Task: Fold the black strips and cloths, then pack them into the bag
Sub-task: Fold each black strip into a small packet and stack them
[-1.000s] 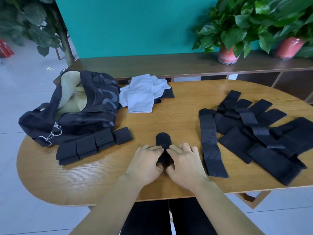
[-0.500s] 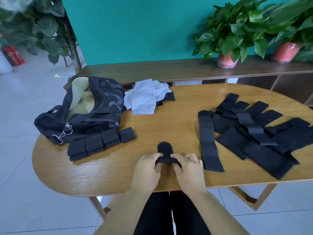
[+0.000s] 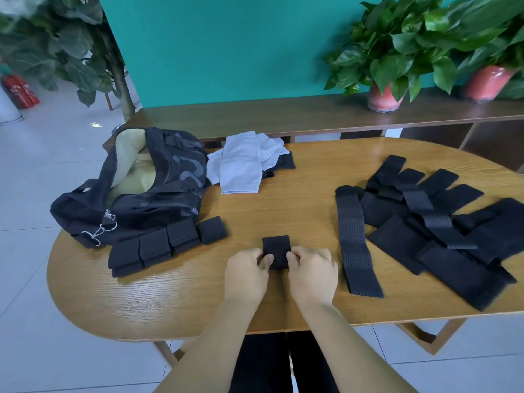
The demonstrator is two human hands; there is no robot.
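Both hands pinch the near edge of a small folded black perforated fabric strip (image 3: 276,249): the left hand (image 3: 247,272) grips its left corner and the right hand (image 3: 311,269) its right corner, fingers curled closed on the cloth, which lies flat on the round wooden table (image 3: 170,302) near the front edge, in the middle. Judging by its compact square shape, the folding of this piece looks nearly finished, so the step in hand is pressing the last fold down. To the left, a row of folded black strips (image 3: 167,243) sits just beside the open black mesh bag with a pale lining (image 3: 136,188); a light grey cloth (image 3: 243,163) lies farther back. To the right, a long unfolded black perforated strip (image 3: 355,245) and a pile of flat black strips (image 3: 448,222) wait. Next, I judge, the folded piece should go left to join the row, without springing open.
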